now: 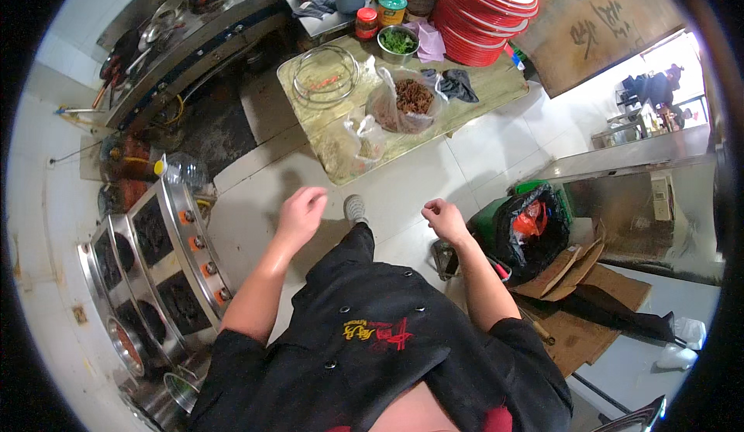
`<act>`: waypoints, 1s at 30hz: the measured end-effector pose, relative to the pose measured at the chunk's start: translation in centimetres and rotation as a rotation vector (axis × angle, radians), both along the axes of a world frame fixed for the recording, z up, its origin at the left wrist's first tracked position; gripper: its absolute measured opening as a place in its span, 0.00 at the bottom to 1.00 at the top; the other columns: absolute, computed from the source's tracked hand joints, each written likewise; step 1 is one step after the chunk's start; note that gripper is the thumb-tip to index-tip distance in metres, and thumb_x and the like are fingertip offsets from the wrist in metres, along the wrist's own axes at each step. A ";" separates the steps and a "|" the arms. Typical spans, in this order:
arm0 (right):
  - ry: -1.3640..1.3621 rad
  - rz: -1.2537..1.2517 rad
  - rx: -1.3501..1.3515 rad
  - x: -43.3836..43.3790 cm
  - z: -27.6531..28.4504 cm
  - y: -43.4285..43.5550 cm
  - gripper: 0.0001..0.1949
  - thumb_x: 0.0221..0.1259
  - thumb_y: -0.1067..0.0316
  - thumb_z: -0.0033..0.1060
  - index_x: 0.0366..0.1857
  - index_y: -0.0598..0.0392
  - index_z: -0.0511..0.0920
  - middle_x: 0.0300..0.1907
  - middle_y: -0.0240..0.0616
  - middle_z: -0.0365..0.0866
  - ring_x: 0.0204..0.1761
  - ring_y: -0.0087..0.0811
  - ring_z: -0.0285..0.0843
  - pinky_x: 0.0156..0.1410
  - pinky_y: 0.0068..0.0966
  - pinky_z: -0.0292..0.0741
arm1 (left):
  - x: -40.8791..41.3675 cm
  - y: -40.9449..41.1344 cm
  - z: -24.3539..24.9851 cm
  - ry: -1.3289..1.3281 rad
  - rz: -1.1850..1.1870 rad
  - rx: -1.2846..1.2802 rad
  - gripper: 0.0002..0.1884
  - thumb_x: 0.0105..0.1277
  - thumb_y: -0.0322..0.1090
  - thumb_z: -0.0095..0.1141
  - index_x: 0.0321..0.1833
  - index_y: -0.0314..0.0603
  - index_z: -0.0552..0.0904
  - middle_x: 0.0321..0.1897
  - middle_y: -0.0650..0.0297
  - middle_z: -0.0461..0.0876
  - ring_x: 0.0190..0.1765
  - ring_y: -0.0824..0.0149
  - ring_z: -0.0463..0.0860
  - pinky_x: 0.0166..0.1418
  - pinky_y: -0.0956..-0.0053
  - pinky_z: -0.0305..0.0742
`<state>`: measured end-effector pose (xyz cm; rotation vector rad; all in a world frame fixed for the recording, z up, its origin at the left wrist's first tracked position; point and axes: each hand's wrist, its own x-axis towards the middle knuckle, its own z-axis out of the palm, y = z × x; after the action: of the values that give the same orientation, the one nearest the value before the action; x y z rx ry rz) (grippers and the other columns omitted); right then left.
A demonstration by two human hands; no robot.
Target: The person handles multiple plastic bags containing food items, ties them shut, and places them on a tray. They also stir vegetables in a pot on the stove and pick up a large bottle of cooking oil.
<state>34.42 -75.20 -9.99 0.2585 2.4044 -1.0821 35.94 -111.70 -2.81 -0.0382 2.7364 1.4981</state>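
Observation:
My left hand (303, 213) hangs in the air with bent fingers, over the tiled floor near the corner of a worn table (494, 92). On the right, my right hand (444, 218) is also in the air with curled fingers, left of a bin. Neither hand touches anything, and I see nothing held in them. The table bears a plastic bag of brown food (414, 97), a smaller clear plastic bag (367, 138), metal rings (326, 75), a metal bowl of green leaves (397, 44) and a dark cloth (459, 85).
Stacked red-and-white basins (474, 31) stand at the table's back right. A gas stove with several burners (185, 304) is at left, a wok range (192, 54) at upper left. A lined green bin (494, 223) and flattened cardboard (616, 292) lie at right. A person (660, 86) is far off.

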 end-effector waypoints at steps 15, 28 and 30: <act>0.735 0.026 0.525 -26.7 4.4 -1.1 0.16 0.63 0.56 0.67 0.42 0.59 0.84 0.41 0.49 0.85 0.47 0.50 0.84 0.55 0.43 0.79 | -30.2 13.8 -5.3 -0.350 0.055 0.097 0.16 0.69 0.44 0.62 0.44 0.35 0.86 0.36 0.59 0.88 0.42 0.67 0.85 0.51 0.68 0.78; -0.166 0.321 -0.611 -35.1 5.4 1.0 0.09 0.65 0.66 0.64 0.40 0.61 0.86 0.28 0.32 0.84 0.30 0.19 0.77 0.38 0.23 0.76 | -31.8 20.0 -3.4 -0.452 -0.058 0.611 0.24 0.69 0.21 0.54 0.69 0.38 0.77 0.45 0.64 0.84 0.41 0.72 0.83 0.46 0.73 0.81; -0.292 0.297 -0.651 -36.1 5.4 1.1 0.08 0.66 0.67 0.65 0.35 0.61 0.84 0.26 0.29 0.79 0.28 0.18 0.72 0.34 0.21 0.73 | -32.9 20.7 -3.7 -0.349 -0.064 0.340 0.17 0.67 0.24 0.59 0.59 0.39 0.82 0.41 0.64 0.83 0.41 0.69 0.83 0.45 0.72 0.80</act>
<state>-1.64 -74.08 -4.58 -0.1509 1.6624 -1.4853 3.05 -90.96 -6.46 -0.1846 2.1721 1.7268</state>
